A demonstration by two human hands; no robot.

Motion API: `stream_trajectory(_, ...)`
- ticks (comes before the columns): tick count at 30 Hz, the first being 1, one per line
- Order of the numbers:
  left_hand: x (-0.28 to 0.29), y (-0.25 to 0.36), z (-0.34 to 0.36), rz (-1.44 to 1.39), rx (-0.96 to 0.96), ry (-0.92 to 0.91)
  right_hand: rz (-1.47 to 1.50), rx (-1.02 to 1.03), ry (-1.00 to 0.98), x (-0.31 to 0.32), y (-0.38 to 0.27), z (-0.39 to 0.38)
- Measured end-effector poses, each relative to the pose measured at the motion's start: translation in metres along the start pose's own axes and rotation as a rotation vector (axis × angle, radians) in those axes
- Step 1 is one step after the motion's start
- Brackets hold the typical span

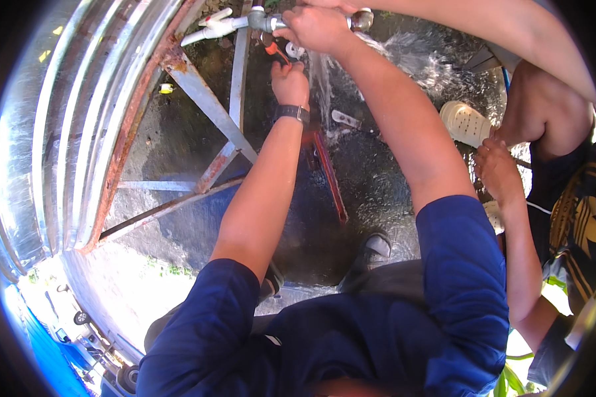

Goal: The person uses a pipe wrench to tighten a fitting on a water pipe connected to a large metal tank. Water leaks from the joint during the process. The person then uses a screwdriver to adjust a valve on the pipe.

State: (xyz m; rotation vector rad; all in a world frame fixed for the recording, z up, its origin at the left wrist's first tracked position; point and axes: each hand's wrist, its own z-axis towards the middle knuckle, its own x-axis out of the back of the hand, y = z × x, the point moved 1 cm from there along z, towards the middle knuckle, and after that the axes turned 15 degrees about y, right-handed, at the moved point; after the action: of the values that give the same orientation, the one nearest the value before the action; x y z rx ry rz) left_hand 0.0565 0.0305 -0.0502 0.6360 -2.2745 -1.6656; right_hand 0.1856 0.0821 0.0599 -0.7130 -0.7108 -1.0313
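Observation:
Near the top, a white and grey pipe [228, 28] with a grey tee fitting [259, 21] runs sideways. My right hand [316, 30] closes round this pipe, right of the tee. Just below it, my left hand [289, 83], with a dark watch on the wrist, has its fingers closed at a small orange handle [272, 48]; what kind it is I cannot make out. A round white piece [294, 49] shows beside those fingers. Water [324, 83] pours down below the pipe and sprays to the right. Another person's forearm [483, 23] reaches in from the upper right; its hand is mostly cut off.
On the wet ground lie a red long-handled tool [330, 177] and a white flat piece [346, 119]. Rusty metal braces [208, 99] and a corrugated metal tank [59, 132] stand at left. To the right are a co-worker's hand [496, 165] and a pale clog [465, 124].

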Motion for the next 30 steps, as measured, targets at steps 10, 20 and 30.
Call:
stream_trajectory(10, 0.085, -0.075, -0.142, 0.958, -0.366, -0.536, 0.019, -0.012, 0.003, 0.004, -0.001, 0.001)
stream_trajectory(20, 0.003, -0.167, -0.121, 1.144, 0.350, -0.329, 0.065, 0.003, 0.007, -0.004, 0.001, 0.002)
stream_trajectory(30, -0.008, -0.106, -0.133, 0.894, 0.565, 0.153, 0.046, 0.002, 0.022, 0.002, -0.002, 0.000)
